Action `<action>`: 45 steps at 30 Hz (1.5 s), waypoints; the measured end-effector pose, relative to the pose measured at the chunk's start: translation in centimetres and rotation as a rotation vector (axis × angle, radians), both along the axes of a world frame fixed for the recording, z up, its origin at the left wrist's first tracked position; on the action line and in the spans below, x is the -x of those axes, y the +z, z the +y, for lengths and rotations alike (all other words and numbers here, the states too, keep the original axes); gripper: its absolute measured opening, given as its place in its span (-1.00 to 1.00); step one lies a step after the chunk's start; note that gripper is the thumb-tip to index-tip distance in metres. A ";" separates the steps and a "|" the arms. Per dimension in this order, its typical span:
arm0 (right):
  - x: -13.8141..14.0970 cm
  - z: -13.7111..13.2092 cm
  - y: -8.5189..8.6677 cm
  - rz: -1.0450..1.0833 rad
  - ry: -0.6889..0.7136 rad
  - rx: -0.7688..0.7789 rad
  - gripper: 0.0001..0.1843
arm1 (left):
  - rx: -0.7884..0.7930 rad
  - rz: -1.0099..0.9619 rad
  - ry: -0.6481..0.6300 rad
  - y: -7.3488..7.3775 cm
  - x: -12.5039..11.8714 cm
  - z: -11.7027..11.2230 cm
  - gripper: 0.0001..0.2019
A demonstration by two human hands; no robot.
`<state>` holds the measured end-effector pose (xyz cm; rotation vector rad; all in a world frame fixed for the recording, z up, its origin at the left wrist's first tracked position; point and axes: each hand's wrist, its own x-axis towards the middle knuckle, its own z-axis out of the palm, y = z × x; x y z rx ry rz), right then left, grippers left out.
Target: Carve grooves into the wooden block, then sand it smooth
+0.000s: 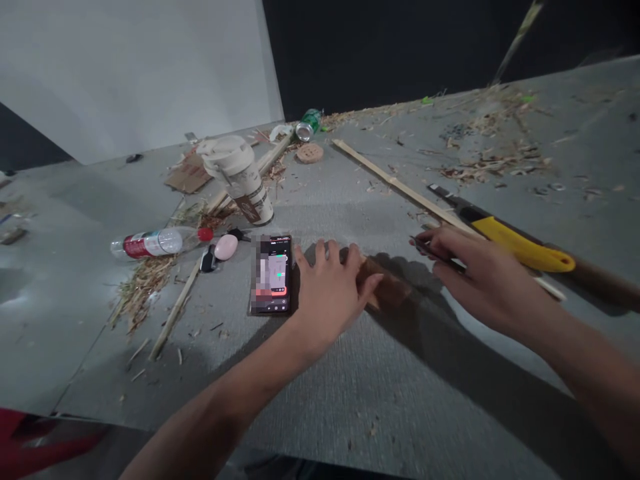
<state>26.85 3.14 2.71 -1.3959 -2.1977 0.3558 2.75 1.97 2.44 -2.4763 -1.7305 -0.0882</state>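
My left hand [330, 283] lies palm down on a brown wooden block [387, 288] on the grey floor, fingers curved over its near end, just right of a lit phone [271, 275]. My right hand [475, 270] hovers to the right of the block, fingers pinched round a thin dark stick-like thing [427, 248] that I cannot name. Behind that hand lie a yellow-handled saw [520, 247] and a long split bamboo strip [400, 187].
To the left lie a plastic bottle [157, 243], a pink egg-shaped thing [226, 247], a tipped paper cup [240, 177], cardboard [189, 175] and bamboo sticks [173, 313]. A green can [309, 124] and a round wooden disc [309, 153] sit farther back. Shavings litter the far right.
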 end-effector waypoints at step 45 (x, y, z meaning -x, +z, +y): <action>1.1 -0.4 0.3 -0.014 0.093 -0.006 -0.66 | 0.031 -0.007 0.216 0.5 3.2 2.8 -0.41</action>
